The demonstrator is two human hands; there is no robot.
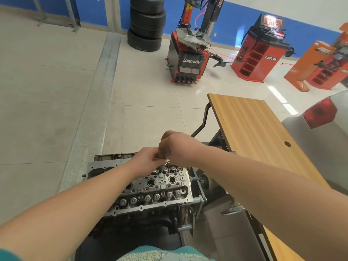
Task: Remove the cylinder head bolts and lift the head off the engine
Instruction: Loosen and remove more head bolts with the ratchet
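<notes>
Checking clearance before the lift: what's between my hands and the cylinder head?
In the head view, a slim tool shaft runs down from both hands, left and right, to the cylinder head; otherwise the gap is bare.

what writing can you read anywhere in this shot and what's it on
"Lanpody": white script on the black front panel of the red and black tyre changer.
"Lanpody": white script on the side of the red wheel balancer cabinet.
Partly cut off at the frame top: white letters on the tyre changer's black upright column, not readable in full.
Too blurred to read: the balancer's lit screen and the label on the orange stand.
</notes>
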